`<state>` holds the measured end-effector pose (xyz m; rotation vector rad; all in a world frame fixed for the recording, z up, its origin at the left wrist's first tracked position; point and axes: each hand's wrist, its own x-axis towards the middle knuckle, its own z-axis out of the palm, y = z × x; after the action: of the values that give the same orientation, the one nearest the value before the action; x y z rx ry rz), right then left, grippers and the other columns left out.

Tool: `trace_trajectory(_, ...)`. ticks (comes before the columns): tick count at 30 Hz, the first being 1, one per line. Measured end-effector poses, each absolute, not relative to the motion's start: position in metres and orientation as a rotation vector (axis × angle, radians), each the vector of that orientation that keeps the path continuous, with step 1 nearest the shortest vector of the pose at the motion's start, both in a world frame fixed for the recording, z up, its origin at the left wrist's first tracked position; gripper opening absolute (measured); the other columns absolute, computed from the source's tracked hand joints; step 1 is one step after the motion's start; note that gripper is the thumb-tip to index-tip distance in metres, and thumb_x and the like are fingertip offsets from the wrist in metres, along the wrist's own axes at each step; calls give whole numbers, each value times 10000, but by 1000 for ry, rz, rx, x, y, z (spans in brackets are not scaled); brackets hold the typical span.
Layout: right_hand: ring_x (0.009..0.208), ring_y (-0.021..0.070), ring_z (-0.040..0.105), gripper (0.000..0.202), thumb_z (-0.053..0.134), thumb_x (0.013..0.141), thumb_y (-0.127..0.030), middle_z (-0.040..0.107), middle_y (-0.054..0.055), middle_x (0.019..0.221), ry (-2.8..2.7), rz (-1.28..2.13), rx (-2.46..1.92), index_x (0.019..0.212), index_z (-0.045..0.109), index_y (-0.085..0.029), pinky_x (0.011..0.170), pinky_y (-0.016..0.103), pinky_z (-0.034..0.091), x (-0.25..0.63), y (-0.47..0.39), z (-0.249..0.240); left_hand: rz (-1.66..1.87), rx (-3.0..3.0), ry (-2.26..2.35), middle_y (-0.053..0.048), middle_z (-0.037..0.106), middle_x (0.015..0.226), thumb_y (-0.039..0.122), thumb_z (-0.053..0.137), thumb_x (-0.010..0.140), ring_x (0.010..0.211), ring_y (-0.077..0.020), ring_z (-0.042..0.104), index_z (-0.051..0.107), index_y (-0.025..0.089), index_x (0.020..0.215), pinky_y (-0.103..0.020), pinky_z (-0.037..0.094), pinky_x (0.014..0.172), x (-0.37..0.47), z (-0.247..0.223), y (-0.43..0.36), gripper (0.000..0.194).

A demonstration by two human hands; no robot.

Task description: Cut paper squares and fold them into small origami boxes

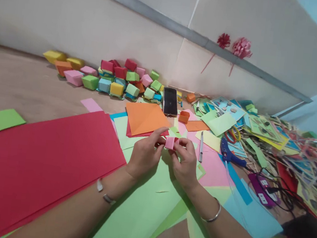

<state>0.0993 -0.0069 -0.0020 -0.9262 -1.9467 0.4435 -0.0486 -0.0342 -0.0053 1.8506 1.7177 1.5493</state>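
One small, boxy piece of folded pink paper (170, 143) between both hands (166, 150).

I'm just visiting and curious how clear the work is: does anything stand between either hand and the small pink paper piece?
Nothing visible does: the left hand and right hand both have fingers on the pink paper piece. The cutter lies off to the right, not between them.

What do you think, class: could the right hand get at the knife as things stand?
Probably yes: the knife lies uncovered close beside the right hand, with nothing visible between them. Its fingers are on the pink piece, though, so it would likely need to leave that to the left hand.
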Motion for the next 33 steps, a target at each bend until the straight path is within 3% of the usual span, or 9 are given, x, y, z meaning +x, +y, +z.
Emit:
trace_trajectory(7, 973, 228, 553, 229, 544, 889, -117, 578, 95, 1051, -2003, 411, -918, 956, 728, -236, 817, 400, 520, 94, -14, 1, 1643, 1740, 1777, 22, 777, 841, 105, 612, 806, 805, -160, 746, 555, 233, 1238, -269, 578, 734, -53, -2, -44, 454)
trace_trajectory(22, 958, 217, 569, 232, 533, 900, -114, 597, 88, 1012, -1983, 221, -732, 978, 732, -204, 811, 355, 507, 94, 1, 7, 1795, 1581, 1419, 11, 701, 852, 52, 546, 692, 784, -161, 652, 569, 212, 1202, -299, 512, 784, -46, 9, -30, 535)
trace_trajectory(28, 931, 200, 587, 201, 540, 921, -164, 612, 76, 1022, -1969, 211, -746, 971, 727, -218, 794, 346, 519, 98, 5, 8, 1851, 1178, 1291, -10, 711, 757, 255, 559, 794, 741, -177, 664, 524, 168, 1159, -313, 510, 750, -42, 14, -30, 376)
trace_trajectory(33, 917, 206, 579, 226, 515, 913, -136, 617, 90, 1046, -2032, 35, -752, 944, 726, -212, 769, 359, 525, 102, 9, 5, 1791, 831, 1201, -38, 694, 688, 455, 675, 701, 636, -173, 640, 607, 156, 856, -305, 505, 644, -35, 12, -26, 344)
